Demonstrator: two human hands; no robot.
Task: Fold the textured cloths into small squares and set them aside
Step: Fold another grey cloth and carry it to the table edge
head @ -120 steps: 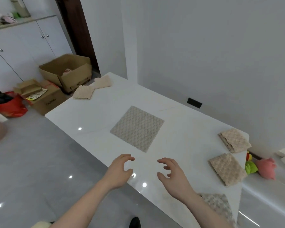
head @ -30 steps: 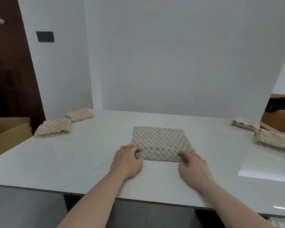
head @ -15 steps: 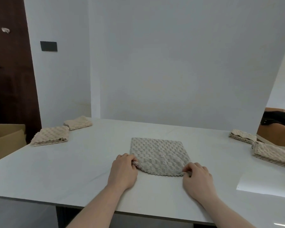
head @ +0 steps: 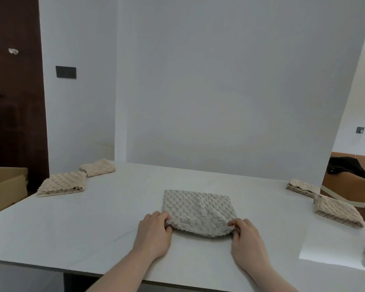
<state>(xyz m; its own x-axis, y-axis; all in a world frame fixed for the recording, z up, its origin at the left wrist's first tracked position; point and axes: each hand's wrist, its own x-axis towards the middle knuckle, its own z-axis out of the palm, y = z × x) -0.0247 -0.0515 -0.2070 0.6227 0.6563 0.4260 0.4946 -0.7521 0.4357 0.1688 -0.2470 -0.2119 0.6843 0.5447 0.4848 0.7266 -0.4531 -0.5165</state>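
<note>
Desk [head: 76, 232]: white, marble-look top, set against a pale wall, filling the lower half of the head view. Grey textured cloth [head: 196, 211]: lies flat at the middle of the desk near the front edge, its far edge straight, its near edge raised off the surface and bunched between the two hands. Left forearm: bare, enters from the bottom edge and runs up and to the right toward the cloth. Right forearm: bare, enters from the lower right and runs up and to the left. Left hand [head: 153, 236]: back upward, knuckles bent, fingers curled over the cloth's near left corner and pinching it. Right hand [head: 248, 241]: back upward, fingers curled over the near right corner, thumb tucked toward the cloth, pinching it likewise. Folded beige cloth, left front [head: 62, 184]: a squarish stack of layers near the desk's left edge. Folded beige cloth, left rear [head: 97, 170]: just behind and touching the former, closer to the wall. Folded beige cloth, right front [head: 337, 211]: near the desk's right edge. Folded beige cloth, right rear [head: 302, 187]: just behind it, near the wall's corner. Cardboard box [head: 4, 186]: off the desk, at the left edge of the view.
</note>
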